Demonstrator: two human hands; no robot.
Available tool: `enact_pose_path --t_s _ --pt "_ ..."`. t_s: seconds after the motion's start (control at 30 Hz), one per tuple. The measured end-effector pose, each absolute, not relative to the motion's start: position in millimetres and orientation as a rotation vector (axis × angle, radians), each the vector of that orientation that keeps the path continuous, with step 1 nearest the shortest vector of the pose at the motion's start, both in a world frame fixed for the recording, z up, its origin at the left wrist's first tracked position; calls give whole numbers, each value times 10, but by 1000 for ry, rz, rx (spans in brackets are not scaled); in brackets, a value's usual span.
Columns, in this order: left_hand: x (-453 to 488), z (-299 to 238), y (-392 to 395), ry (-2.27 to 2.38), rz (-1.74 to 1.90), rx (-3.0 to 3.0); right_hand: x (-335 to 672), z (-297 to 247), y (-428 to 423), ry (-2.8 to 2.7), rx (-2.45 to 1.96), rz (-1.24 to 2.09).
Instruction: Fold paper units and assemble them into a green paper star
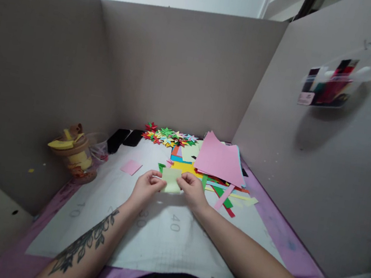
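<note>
A small light-green paper square (171, 179) is held up above the white mat, pinched at both side edges. My left hand (149, 185) grips its left edge between thumb and fingers. On the opposite edge, my right hand (193, 189) has its thumb and fingers closed on the same paper. A pink paper square (131, 167) lies flat on the mat to the left of my hands. Just behind the held sheet, a yellow sheet (181, 167) and a bit of green paper (161, 167) show in part.
Folded paper stars (168, 136) are heaped at the back. A pink sheet stack (221, 158) and loose coloured strips (223, 197) lie right. Two black phone-like objects (125, 137), a clear cup (98, 146) and a brown-yellow pot (75, 154) stand left. A clear bin (335, 83) hangs on the right wall.
</note>
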State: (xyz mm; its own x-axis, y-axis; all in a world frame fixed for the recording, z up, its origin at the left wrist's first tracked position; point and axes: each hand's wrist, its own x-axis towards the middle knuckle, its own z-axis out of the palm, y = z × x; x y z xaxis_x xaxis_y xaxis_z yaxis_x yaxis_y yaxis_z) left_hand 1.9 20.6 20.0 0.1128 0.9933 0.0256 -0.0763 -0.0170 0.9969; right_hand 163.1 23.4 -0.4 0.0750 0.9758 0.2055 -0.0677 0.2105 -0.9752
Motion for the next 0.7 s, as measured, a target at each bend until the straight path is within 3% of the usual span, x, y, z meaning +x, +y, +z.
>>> enact_pose_path --t_s 0.7 --pt "51 174 206 996 1093 1281 1608 53 199 -1262 -1092 1233"
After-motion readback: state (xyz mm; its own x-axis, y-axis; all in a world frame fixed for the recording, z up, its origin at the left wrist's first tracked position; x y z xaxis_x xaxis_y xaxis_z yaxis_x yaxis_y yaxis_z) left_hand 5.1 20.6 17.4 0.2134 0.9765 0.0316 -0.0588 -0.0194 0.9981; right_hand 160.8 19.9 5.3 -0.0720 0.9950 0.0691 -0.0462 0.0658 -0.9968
